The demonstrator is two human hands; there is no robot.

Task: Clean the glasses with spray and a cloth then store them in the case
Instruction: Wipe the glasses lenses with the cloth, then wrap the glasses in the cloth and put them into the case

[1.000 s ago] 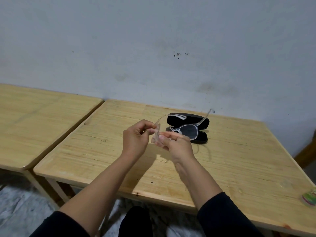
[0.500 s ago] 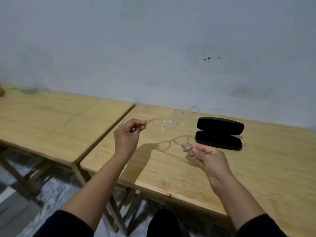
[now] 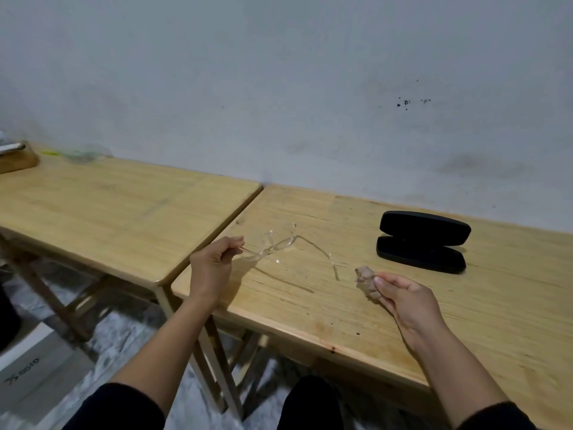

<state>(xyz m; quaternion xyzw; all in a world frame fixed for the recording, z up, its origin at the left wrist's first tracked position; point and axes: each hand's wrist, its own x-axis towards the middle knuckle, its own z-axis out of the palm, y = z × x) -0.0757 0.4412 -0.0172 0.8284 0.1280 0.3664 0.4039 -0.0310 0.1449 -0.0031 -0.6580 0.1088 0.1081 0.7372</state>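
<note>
My left hand [image 3: 214,265] pinches one temple of the clear-framed glasses [image 3: 279,243] and holds them just above the right wooden table [image 3: 356,311], near its left edge. Their other temple sticks out to the right. My right hand [image 3: 406,302] grips a small crumpled greyish cloth [image 3: 366,279] over the table's middle, apart from the glasses. The black glasses case [image 3: 421,240] lies open on the table behind my right hand, lid propped up, nothing visible inside. No spray bottle is in view.
A second wooden table [image 3: 108,212] adjoins on the left, with a wooden block [image 3: 17,161] and a faint green object [image 3: 77,155] at its far end by the grey wall. A white box [image 3: 34,367] sits on the floor lower left.
My hands have separated: the left carried the glasses to the left, the right kept the cloth and moved down toward the table. The view has turned left, showing more of the left table.
</note>
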